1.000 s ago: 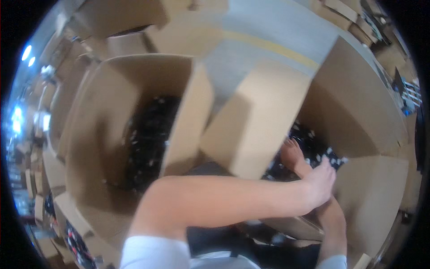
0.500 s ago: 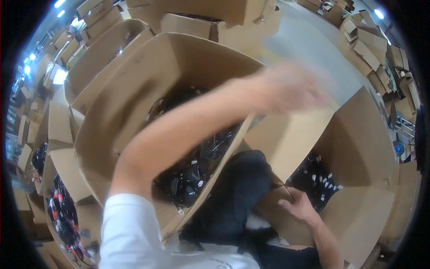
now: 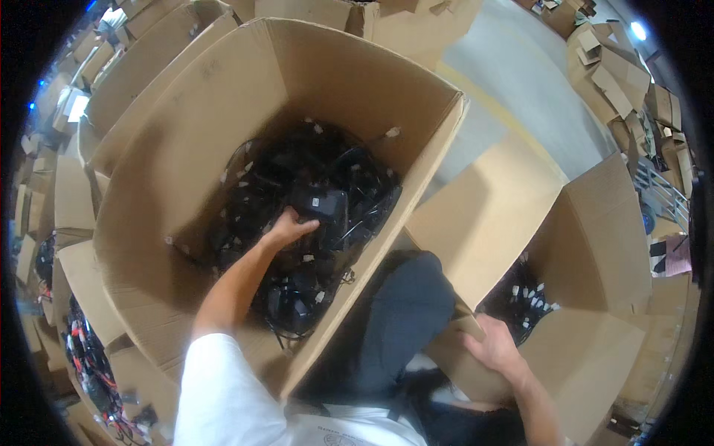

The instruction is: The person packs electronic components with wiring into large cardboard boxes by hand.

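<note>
My left hand (image 3: 287, 229) reaches down into a big cardboard box (image 3: 178, 163) and grips the near left corner of a flat black box-shaped device (image 3: 327, 205) with a small white label. Its thumb lies along the device's near edge. Around and under it are tangled black cables (image 3: 260, 171) with white tags. My right hand (image 3: 492, 343) is closed over the edge of a flap (image 3: 465, 360) of a smaller open carton (image 3: 595, 238) on the right. Inside that carton lie more black pieces (image 3: 524, 301) with white ends, partly hidden by its walls.
My dark-trousered knee (image 3: 405, 297) stands between the two boxes. A raised flap (image 3: 491, 212) of the smaller carton leans toward the big box. At far left another box holds black and red cables (image 3: 93, 372). Stacked cartons (image 3: 617, 74) line the right beyond the grey floor (image 3: 513, 59).
My left hand has swung from above the smaller carton, down and left into the big box, and now grips the black device. My right hand stays on the flap. The view has shifted slightly.
</note>
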Tool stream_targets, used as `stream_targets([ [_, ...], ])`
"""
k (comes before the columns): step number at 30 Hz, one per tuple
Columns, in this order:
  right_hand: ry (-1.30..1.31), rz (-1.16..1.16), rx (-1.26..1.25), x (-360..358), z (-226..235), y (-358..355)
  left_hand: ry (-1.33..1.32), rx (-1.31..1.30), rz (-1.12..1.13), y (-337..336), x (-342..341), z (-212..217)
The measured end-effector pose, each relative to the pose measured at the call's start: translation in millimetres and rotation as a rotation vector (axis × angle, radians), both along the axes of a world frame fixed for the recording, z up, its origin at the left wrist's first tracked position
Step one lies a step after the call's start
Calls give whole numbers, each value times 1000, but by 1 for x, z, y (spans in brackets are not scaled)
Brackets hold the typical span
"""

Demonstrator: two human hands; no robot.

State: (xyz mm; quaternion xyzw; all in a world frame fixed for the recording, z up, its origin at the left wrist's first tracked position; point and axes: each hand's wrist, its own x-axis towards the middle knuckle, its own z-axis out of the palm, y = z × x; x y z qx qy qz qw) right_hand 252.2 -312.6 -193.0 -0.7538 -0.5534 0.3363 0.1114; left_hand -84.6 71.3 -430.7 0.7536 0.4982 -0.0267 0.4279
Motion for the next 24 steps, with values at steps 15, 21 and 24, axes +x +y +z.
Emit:
stream_targets([
  [15, 40, 29, 49, -1, -12, -3, -283, -29, 558, -24, -7, -61],
  [21, -3, -2, -24, 2, -6, -6, -281, -3, 440, -38, 22, -20],
  [24, 1, -22, -20, 4, -7, -8, -552, -365, 809, -29, 36, -17],
])
